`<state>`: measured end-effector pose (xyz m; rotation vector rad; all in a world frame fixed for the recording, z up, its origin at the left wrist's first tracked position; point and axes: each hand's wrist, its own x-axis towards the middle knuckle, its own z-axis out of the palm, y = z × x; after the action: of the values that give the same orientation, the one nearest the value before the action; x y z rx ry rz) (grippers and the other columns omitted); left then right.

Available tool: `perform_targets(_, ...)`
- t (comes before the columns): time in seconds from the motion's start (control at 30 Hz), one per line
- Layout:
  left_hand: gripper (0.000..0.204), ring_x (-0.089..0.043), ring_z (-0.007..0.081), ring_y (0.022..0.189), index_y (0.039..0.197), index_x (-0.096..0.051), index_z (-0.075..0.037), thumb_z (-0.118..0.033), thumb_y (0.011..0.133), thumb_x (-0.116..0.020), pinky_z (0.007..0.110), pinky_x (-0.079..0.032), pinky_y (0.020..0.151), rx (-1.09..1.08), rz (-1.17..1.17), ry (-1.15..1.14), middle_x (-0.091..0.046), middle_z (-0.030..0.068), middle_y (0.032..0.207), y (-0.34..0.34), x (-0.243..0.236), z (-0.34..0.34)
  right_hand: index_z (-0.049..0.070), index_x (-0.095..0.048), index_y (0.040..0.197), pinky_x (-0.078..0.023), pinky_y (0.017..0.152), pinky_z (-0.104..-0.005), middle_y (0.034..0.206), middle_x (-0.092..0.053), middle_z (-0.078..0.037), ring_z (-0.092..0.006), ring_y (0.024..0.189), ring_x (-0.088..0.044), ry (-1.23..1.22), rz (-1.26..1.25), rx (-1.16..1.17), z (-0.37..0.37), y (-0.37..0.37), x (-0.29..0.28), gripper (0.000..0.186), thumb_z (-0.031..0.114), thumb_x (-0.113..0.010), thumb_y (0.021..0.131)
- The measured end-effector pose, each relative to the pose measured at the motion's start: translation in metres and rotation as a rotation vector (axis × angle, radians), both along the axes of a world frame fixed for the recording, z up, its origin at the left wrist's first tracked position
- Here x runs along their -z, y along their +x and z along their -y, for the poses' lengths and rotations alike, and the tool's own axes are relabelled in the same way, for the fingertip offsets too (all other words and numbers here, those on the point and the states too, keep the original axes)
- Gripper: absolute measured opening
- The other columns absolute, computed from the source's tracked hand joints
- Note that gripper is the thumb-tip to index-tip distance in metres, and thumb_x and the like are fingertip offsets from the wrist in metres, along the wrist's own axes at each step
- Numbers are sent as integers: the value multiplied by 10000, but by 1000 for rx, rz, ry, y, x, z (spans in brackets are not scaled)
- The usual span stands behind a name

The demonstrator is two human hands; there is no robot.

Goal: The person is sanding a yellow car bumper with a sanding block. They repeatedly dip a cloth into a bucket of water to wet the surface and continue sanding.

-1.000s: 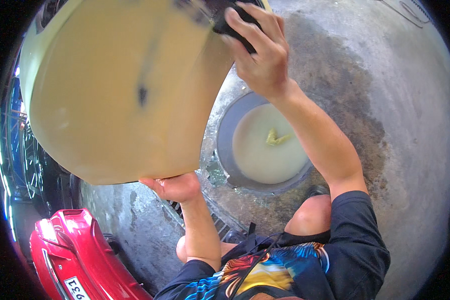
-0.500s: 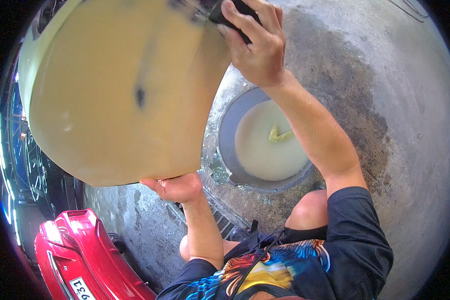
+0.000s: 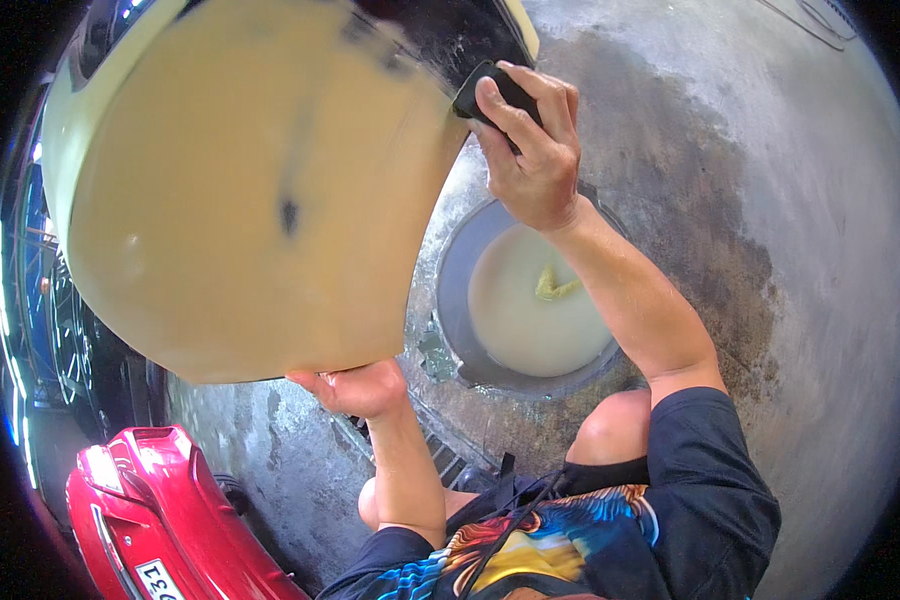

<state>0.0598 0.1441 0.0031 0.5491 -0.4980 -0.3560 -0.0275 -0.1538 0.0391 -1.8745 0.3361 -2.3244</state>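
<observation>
A large curved car body panel point(image 3: 230, 200), tan with a dark smudge near its middle, fills the upper left. My right hand point(image 3: 538, 150) is closed round a black sanding block point(image 3: 506, 98), which rests against the panel's right edge beside a glossy black area point(image 3: 450, 35). At the panel's bottom edge, my left hand point(image 3: 362, 388) supports and grips it, fingers partly hidden beneath. Below my right forearm stands a grey round tub point(image 3: 458, 320) of cloudy water, with a yellowish-green cloth-like piece point(image 3: 555, 285) in it.
A red car bumper point(image 3: 185, 510) with a plate lies at the lower left. A metal floor drain grate point(image 3: 445, 462) sits between my left arm and the tub. The concrete floor point(image 3: 830, 250) is wet in patches; a cable point(image 3: 820, 25) lies at the far right.
My right hand and the sanding block have come down and slightly right along the panel's edge. More of the black area now shows. The whole view has shifted slightly.
</observation>
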Motion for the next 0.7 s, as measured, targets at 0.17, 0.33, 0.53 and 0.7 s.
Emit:
perform_targets(0.17, 608, -525, 196, 1335, 1468, -536, -145, -588, 1051, -533, 457, -368, 1187, 208, 35, -107, -586, 4, 1453, 7, 1, -2, 112, -778, 1130, -464, 961, -459, 1226, -687, -157, -346, 1057, -639, -33, 7, -5, 2, 5, -12, 435, 59, -849, 704)
perform_targets(0.33, 635, -531, 201, 1341, 1474, -542, -139, -592, 1029, -573, 476, -370, 1190, 63, -1, -74, -596, 10, 1451, 6, 5, -5, 118, -780, 1139, -464, 960, -448, 1232, -684, -152, -337, 1094, -620, -8, 2, -19, -3, 1, -6, 429, 44, -847, 722)
perform_targets(0.53, 640, -526, 208, 1345, 1479, -529, -135, -601, 1041, -541, 480, -369, 1187, 69, 23, -50, -593, 13, 1450, 5, 1, -3, 144, -777, 1154, -470, 967, -448, 1237, -674, -147, -335, 1091, -621, 21, -61, -14, -1, 2, -7, 442, 39, -846, 730)
perform_targets(0.7, 605, -559, 192, 1287, 1430, -558, -127, -601, 1057, -507, 448, -399, 1156, -47, 13, 8, -618, 1, 1388, 4, 0, -2, 104, -758, 1188, -478, 969, -437, 1262, -678, -150, -333, 1099, -626, 63, -84, -63, -11, -23, 17, 457, 17, -843, 748)
